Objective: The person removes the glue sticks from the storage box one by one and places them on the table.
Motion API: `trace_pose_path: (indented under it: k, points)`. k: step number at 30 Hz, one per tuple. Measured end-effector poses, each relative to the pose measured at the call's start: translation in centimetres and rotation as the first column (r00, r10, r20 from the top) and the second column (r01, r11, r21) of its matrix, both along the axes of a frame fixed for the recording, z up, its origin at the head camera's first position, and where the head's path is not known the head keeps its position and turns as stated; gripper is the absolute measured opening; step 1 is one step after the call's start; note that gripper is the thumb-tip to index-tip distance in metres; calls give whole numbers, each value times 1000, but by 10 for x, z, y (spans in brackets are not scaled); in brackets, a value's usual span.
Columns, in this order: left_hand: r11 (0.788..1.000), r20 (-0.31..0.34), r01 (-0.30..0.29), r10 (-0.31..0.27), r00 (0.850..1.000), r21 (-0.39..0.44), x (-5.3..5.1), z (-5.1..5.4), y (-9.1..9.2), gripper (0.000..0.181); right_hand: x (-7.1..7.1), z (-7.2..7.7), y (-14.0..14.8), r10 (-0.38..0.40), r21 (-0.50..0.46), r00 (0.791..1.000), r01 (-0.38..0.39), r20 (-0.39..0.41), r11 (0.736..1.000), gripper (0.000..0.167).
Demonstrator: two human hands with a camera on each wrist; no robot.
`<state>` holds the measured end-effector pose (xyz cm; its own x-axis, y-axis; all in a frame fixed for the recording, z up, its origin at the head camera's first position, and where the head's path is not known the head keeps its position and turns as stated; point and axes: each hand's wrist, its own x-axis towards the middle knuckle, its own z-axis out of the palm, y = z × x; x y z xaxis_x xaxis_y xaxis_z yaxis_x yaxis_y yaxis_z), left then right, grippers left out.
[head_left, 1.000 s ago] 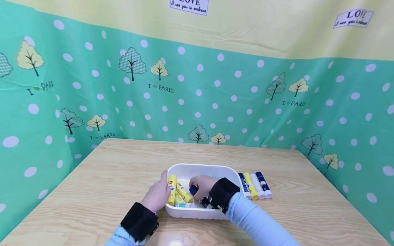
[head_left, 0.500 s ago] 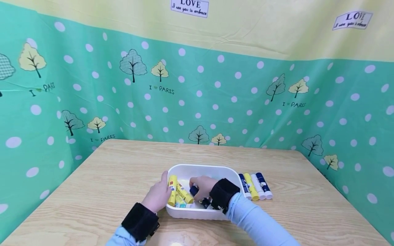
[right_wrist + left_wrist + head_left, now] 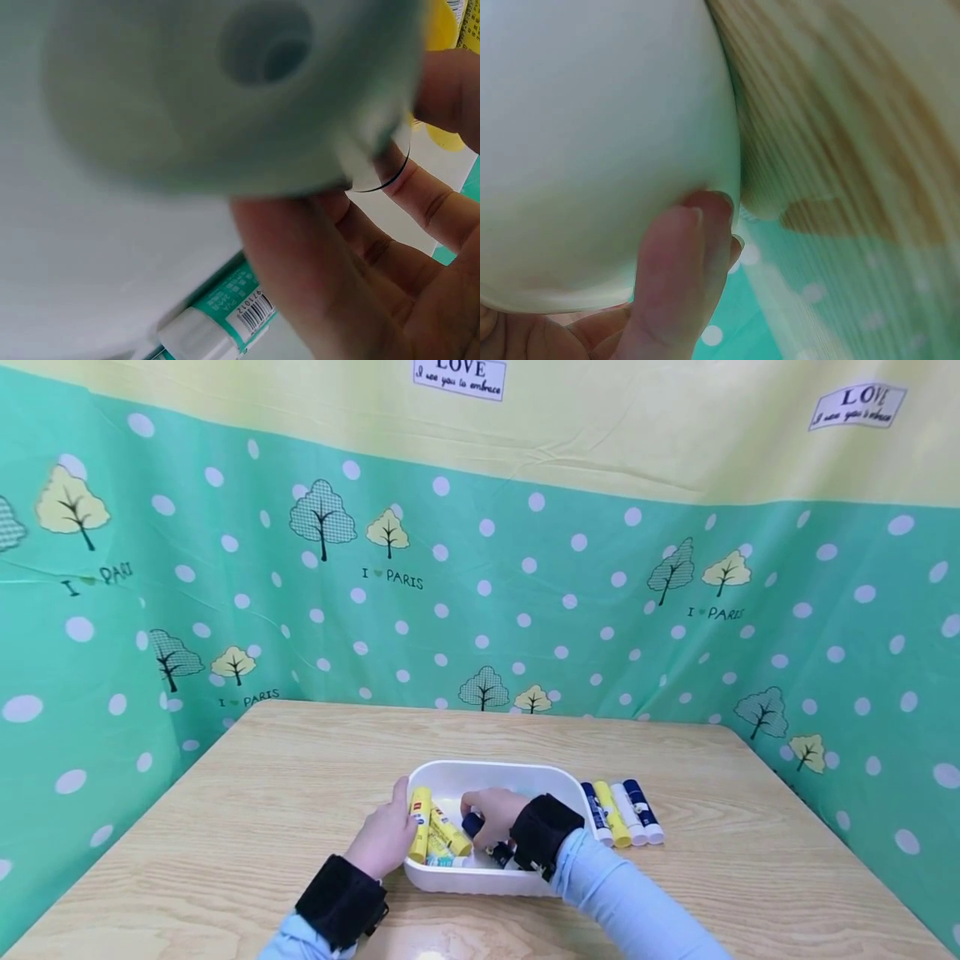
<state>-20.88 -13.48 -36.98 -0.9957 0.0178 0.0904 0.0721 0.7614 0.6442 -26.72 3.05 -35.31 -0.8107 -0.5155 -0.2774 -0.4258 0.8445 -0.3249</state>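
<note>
Navy-capped glue stick (image 3: 472, 824) sits pinched between the thumb and fingers of the right hand (image 3: 497, 814), low centre of the head view, inside a white plastic bin (image 3: 480, 882). Its pale round end fills the top of the right wrist view; a green-labelled glue stick (image 3: 240, 307) lies below. The left hand (image 3: 384, 833) grips the bin's left end, beside yellow glue sticks (image 3: 420, 824). Four glue sticks (image 3: 613, 814) lie side by side, right of centre.

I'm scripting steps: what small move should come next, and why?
Probably lift the navy glue stick from the white bin: the right hand grips it, the left hand holds the bin's side, and four sticks lie in a row beside it.
</note>
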Motion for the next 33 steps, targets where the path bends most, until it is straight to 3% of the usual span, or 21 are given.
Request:
trace_pose_path:
  k: [19, 27, 33]
  points:
    - [1000, 23, 1, -2, 1000, 21, 1, 0, 2, 55, -1, 6, 2, -30, -40, 999, 30, 10, 999, 30]
    - [1000, 15, 4, -4, 1000, 13, 2, 1, 2, 55, -3, 21, 5, -76, -79, 997, 77, 10, 994, 32]
    - [1000, 16, -1, 1, 1000, 10, 3, 2, 1, 55, -6, 33, 11, -93, -122, 995, 87, -44, 989, 32]
